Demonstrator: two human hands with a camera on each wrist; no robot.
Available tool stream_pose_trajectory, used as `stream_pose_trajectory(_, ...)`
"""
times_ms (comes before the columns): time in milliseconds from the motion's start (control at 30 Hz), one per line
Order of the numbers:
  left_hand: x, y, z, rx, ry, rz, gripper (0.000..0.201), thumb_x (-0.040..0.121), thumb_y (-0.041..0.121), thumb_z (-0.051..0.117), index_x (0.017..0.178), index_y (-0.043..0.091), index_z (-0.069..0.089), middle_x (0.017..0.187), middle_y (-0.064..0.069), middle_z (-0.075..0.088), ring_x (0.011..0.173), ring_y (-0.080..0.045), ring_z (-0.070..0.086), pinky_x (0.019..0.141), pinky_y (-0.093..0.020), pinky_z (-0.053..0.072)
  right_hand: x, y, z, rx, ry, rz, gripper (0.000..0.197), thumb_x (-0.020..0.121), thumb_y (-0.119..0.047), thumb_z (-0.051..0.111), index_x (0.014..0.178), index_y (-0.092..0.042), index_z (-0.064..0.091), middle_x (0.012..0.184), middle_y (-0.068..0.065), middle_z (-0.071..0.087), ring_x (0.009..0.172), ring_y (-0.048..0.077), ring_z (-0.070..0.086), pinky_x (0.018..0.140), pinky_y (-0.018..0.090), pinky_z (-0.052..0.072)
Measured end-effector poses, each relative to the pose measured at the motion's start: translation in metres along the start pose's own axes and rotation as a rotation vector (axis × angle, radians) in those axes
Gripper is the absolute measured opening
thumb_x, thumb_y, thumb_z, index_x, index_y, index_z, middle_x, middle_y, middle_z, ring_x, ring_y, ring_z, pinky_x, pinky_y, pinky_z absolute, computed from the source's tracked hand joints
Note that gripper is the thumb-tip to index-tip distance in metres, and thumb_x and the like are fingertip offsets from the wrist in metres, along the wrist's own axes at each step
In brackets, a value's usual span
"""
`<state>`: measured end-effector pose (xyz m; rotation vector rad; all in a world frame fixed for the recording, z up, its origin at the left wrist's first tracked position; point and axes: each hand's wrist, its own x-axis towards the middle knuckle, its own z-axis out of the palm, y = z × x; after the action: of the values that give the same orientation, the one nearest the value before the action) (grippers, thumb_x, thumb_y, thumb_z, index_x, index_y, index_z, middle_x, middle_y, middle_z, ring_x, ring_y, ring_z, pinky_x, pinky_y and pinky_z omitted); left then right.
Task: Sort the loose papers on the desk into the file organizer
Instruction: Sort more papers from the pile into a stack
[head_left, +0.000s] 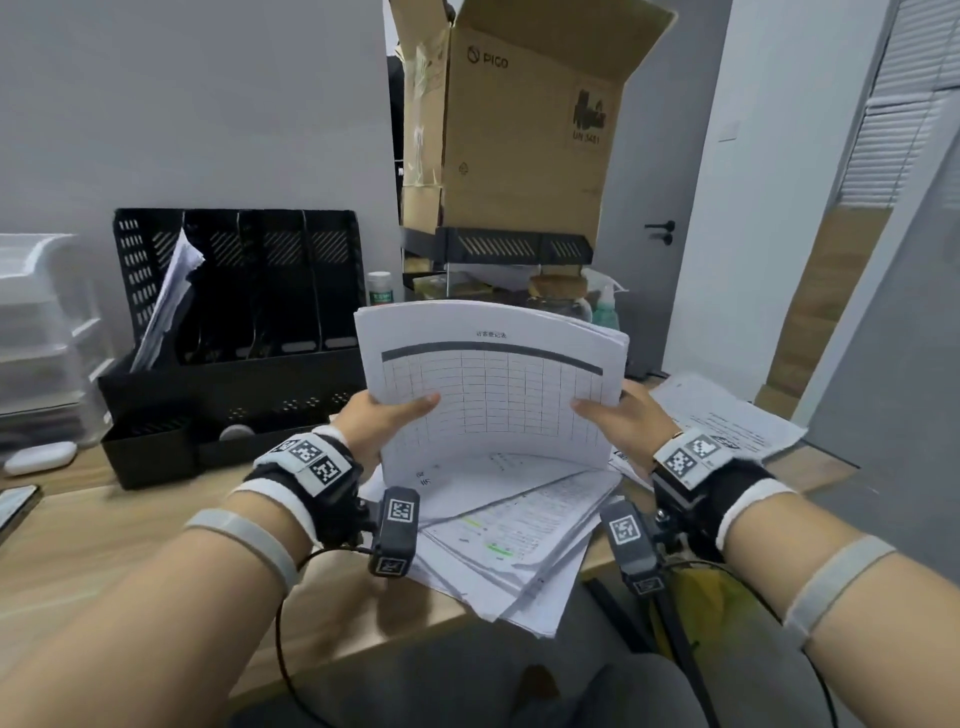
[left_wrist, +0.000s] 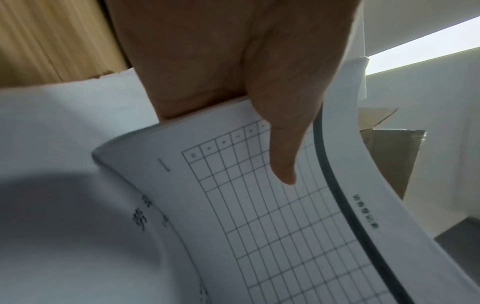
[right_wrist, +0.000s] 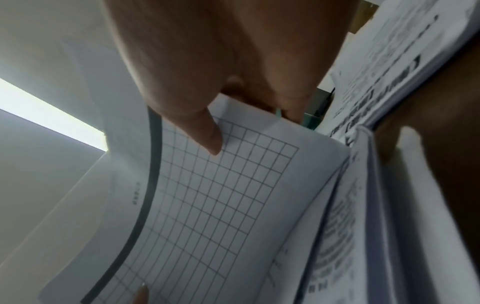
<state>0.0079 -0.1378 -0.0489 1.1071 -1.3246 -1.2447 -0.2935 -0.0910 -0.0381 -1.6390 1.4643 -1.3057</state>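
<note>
Stack (head_left: 493, 389) of gridded sheets at frame centre, raised above desk (head_left: 104, 545), bowed. Left hand (head_left: 379, 421) and right hand (head_left: 623, 421) pinch its lower corners, thumbs on front. Organizer (head_left: 234, 291) upper left, one slot holding papers (head_left: 166, 306); more loose sheets (head_left: 509, 545) below.

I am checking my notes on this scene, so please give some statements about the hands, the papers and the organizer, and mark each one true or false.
1. Both hands hold the same stack of papers. True: the left hand grips its left edge and the right hand its right edge.
2. The top sheet of the held stack is blank. False: it carries a printed grid table under a dark bar.
3. The black file organizer has no paper in it. False: some sheets lean in its leftmost slot.
4. More loose papers lie on the desk below the held stack. True.
5. The cardboard box is closed. False: its flaps stand open.
</note>
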Motion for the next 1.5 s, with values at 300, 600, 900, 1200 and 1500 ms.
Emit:
stream_pose_trajectory(300, 0.023, 0.001, -0.008, -0.146, 0.381, -0.026, 0.015, 0.094, 0.023, 0.072, 0.096, 0.012, 0.062, 0.093, -0.006, 0.069, 0.082, -0.025, 0.064, 0.072, -0.035, 0.054, -0.007, 0.009, -0.032, -0.438, -0.183, 0.386, 0.015, 0.088, -0.024, 0.065, 0.096, -0.012, 0.071, 0.081, 0.007, 0.065, 0.072, 0.026, 0.061, 0.062, 0.032, 0.047)
stream_pose_trajectory(600, 0.028, 0.007, 0.004, -0.202, 0.376, -0.074, 0.012, 0.099, 0.011, 0.063, 0.111, 0.010, 0.063, 0.107, -0.002, 0.065, 0.082, -0.015, 0.061, 0.064, -0.019, 0.047, -0.046, -0.001, 0.008, -0.606, -0.344, 0.259, 0.021, 0.082, -0.025, 0.061, 0.082, -0.007, 0.072, 0.079, 0.006, 0.069, 0.080, 0.020, 0.065, 0.077, 0.033, 0.049)
stream_pose_trajectory(900, 0.011, 0.018, 0.008, -0.291, 0.237, -0.070, 0.039, 0.101, 0.002, 0.056, 0.140, 0.001, 0.054, 0.123, -0.007, 0.068, 0.095, -0.018, 0.068, 0.060, -0.022, 0.057, -0.054, 0.002, 0.027, -0.520, -0.259, 0.151, 0.048, 0.085, -0.013, 0.066, 0.132, -0.021, 0.062, 0.137, -0.006, 0.062, 0.126, 0.011, 0.057, 0.102, 0.019, 0.041)
stream_pose_trajectory(1200, 0.000, 0.003, -0.028, -0.237, 0.257, -0.130, 0.032, 0.101, 0.006, 0.058, 0.133, 0.004, 0.057, 0.116, -0.009, 0.071, 0.098, -0.024, 0.071, 0.060, -0.029, 0.061, -0.037, -0.018, 0.024, -0.998, -0.525, -0.014, 0.079, 0.078, -0.052, 0.075, 0.147, -0.033, 0.041, 0.152, -0.007, 0.042, 0.137, 0.018, 0.043, 0.111, 0.036, 0.036)
stream_pose_trajectory(1500, -0.023, 0.006, -0.059, -0.220, 0.294, -0.083, 0.036, 0.103, 0.003, 0.052, 0.140, 0.003, 0.053, 0.127, -0.012, 0.068, 0.099, -0.022, 0.070, 0.070, -0.033, 0.060, -0.029, -0.043, 0.055, -0.964, -0.831, -0.211, 0.073, 0.068, -0.060, 0.080, 0.133, -0.040, 0.053, 0.130, -0.010, 0.053, 0.117, 0.013, 0.053, 0.102, 0.035, 0.046)
